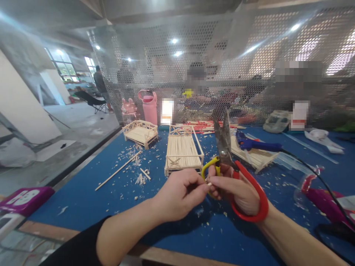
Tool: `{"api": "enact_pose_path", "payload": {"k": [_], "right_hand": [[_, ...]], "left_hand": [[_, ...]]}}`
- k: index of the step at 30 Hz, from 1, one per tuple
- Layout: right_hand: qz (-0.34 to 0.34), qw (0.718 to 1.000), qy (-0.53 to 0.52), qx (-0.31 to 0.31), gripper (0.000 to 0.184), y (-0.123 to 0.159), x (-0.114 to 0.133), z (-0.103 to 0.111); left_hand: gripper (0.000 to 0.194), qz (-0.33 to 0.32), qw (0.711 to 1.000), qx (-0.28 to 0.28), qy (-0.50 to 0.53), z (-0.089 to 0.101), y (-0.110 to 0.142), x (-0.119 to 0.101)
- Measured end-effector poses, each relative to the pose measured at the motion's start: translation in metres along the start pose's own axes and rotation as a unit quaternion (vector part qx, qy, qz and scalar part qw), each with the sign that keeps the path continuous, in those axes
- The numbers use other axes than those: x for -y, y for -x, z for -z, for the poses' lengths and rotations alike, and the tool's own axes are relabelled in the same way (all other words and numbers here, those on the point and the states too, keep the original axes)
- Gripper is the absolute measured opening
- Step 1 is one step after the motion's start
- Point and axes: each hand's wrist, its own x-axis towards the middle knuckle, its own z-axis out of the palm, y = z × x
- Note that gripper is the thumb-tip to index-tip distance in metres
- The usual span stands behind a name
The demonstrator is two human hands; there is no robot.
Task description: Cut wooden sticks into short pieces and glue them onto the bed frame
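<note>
One pair of scissors (225, 157): dark, stained blades parted and pointing upward, one handle loop yellow, the other red, held in the curled right hand (245, 194) above the blue tabletop (111, 210). One pale stick piece (209, 184), short, mostly hidden, at the closed fingertips of the left hand (177, 194). Just beyond: one slatted wooden frame (183, 146), railed, cross-braced in front.

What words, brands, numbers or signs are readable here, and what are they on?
I can read no text for certain.
Purple package at far left: white markings, too blurred to read.
Pixelated white patch beside the pink bottle: unreadable.
Pixelated white patch at far right: unreadable.
Scissors and glue gun: no lettering I can make out.
</note>
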Motion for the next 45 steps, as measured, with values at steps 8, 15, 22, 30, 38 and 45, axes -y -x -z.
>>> {"api": "enact_pose_path", "payload": {"k": [8,15,22,30,38,45], "right_hand": [[0.01,0.996,-0.07,-0.055,0.045,-0.001,0.007,-0.008],[0.027,0.998,0.001,-0.048,0.046,0.001,0.0,-0.01],[0.151,0.959,0.237,-0.031,0.037,0.003,0.0,0.003],[0.187,0.885,0.425,-0.043,0.029,0.005,0.005,0.003],[0.157,0.94,0.284,-0.102,0.02,0.003,0.0,-0.008],[0.194,0.924,0.299,-0.139,0.009,0.006,0.004,-0.01]], "left_hand": [[0.016,0.069,0.946,-0.066,0.309,-0.011,-0.003,-0.002],[0.028,0.145,0.921,-0.072,0.354,-0.011,-0.007,-0.001],[0.025,0.192,0.873,-0.058,0.445,-0.006,-0.006,0.0],[0.029,0.186,0.945,-0.096,0.25,0.005,-0.006,-0.003],[0.053,0.065,0.996,-0.057,-0.015,-0.004,0.002,0.01],[0.031,0.086,0.995,-0.021,-0.049,-0.005,0.002,0.004]]}}
